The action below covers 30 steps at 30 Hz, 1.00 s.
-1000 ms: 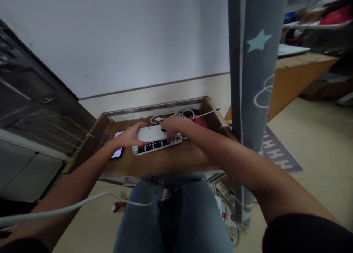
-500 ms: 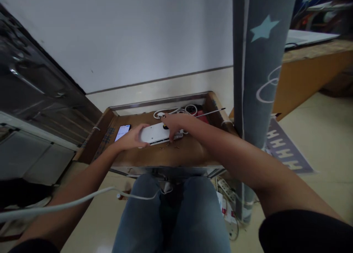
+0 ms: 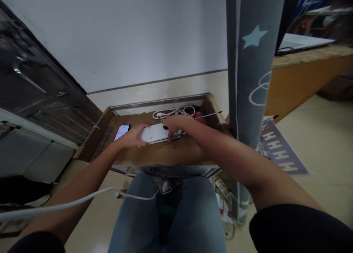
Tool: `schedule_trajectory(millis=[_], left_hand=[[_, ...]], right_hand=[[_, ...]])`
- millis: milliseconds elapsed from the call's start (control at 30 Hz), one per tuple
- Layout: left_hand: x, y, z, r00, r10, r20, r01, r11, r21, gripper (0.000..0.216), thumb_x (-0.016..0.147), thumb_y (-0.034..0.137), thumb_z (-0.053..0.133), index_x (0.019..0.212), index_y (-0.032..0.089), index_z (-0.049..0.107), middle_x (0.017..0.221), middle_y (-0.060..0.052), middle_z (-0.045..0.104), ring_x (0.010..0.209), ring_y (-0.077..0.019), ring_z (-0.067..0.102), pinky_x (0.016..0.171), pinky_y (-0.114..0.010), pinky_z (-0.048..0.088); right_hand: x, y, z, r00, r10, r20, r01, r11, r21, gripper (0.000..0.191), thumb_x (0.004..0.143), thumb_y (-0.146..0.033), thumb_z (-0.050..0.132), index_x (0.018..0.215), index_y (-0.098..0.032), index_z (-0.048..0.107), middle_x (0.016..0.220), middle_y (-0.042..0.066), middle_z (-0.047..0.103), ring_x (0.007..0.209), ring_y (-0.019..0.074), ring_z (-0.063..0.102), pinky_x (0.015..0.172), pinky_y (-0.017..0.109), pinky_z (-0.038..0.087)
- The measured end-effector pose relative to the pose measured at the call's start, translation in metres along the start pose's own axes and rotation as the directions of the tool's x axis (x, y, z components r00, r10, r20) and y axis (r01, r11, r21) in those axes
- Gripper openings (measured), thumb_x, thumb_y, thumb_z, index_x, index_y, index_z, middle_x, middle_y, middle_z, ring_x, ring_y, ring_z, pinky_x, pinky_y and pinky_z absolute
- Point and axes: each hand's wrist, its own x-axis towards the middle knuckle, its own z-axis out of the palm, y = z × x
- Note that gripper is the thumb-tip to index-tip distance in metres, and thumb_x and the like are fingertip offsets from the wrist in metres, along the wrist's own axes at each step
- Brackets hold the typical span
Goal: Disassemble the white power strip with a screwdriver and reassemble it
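A long white casing that looks like a power strip (image 3: 154, 133) lies across the cardboard-lined surface, with small holes in its upper face and a thin dark seam along its near side. My left hand (image 3: 134, 136) grips its left end between thumb and fingers. At the right end, my right hand (image 3: 175, 124) holds the casing by its edges. That same hand also keeps a screwdriver (image 3: 209, 115), whose long shaft points right to a black tip; part of its yellow-and-black handle shows under the palm. Several small screws (image 3: 166, 145) lie just in front of the casing.
Left of the casing rests a lit phone (image 3: 122, 131). Behind is a coiled white cable (image 3: 189, 110) with a plug, beside a red object (image 3: 200, 119). Raised wooden sides (image 3: 216, 105) border the surface. A grey curtain (image 3: 249, 87) hangs at right; another white cable (image 3: 82, 200) crosses my left forearm.
The dark gap along the casing's near side looks narrower. Both hands keep their places on it. The whole view has shifted slightly.
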Motion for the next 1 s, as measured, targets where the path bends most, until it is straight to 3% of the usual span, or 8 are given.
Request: schedule_trajectory(millis=[233, 400, 600, 767, 1000], left_hand=[[0.007, 0.0, -0.007, 0.997, -0.004, 0.073, 0.001, 0.999, 0.045, 0.089, 0.074, 0.053, 0.078, 0.15, 0.016, 0.05, 0.151, -0.017, 0.063, 0.133, -0.0349, 0.065, 0.114, -0.042, 0.05], [0.01, -0.005, -0.001, 0.997, 0.024, 0.069, -0.027, 0.998, 0.048, 0.093, 0.073, 0.057, 0.081, 0.15, 0.016, 0.05, 0.155, -0.019, 0.059, 0.141, -0.0362, 0.059, 0.121, -0.046, 0.045], [0.007, -0.011, 0.001, 0.998, -0.01, 0.064, 0.008, 0.999, 0.041, 0.096, 0.073, 0.062, 0.08, 0.152, 0.017, 0.047, 0.156, -0.019, 0.058, 0.141, -0.0361, 0.06, 0.118, -0.047, 0.047], [0.012, -0.019, -0.008, 0.994, -0.057, 0.09, 0.044, 0.989, 0.139, 0.101, 0.068, 0.058, 0.084, 0.153, 0.017, 0.047, 0.155, -0.019, 0.059, 0.138, -0.0366, 0.062, 0.117, -0.046, 0.047], [0.019, -0.035, -0.009, 0.979, -0.083, 0.186, 0.064, 0.992, 0.107, 0.11, 0.065, 0.062, 0.085, 0.156, 0.016, 0.046, 0.156, -0.019, 0.06, 0.137, -0.0344, 0.063, 0.113, -0.038, 0.049]], right_hand=[[-0.005, -0.003, -0.003, 0.999, 0.046, 0.019, -0.046, 0.999, -0.002, 0.057, 0.099, -0.051, 0.065, 0.143, -0.015, 0.058, 0.144, 0.014, 0.06, 0.133, 0.0234, 0.061, 0.116, 0.049, 0.054], [-0.009, -0.003, -0.004, 0.996, 0.078, 0.044, -0.077, 0.997, -0.008, 0.053, 0.099, -0.047, 0.066, 0.141, -0.014, 0.06, 0.142, 0.013, 0.061, 0.13, 0.0228, 0.062, 0.113, 0.048, 0.056], [-0.008, 0.0, -0.002, 0.999, 0.045, 0.025, -0.046, 0.999, 0.026, 0.053, 0.1, -0.047, 0.066, 0.141, -0.015, 0.059, 0.142, 0.013, 0.06, 0.131, 0.0227, 0.061, 0.114, 0.048, 0.056], [-0.005, 0.0, 0.002, 1.0, 0.019, -0.011, -0.018, 0.999, 0.043, 0.056, 0.1, -0.049, 0.065, 0.145, -0.015, 0.057, 0.144, 0.014, 0.059, 0.132, 0.0234, 0.061, 0.115, 0.049, 0.054], [-0.003, 0.013, -0.003, 0.995, 0.069, 0.079, -0.072, 0.997, 0.027, 0.048, 0.1, -0.048, 0.066, 0.132, -0.013, 0.064, 0.133, 0.012, 0.065, 0.123, 0.0202, 0.065, 0.11, 0.045, 0.058]])
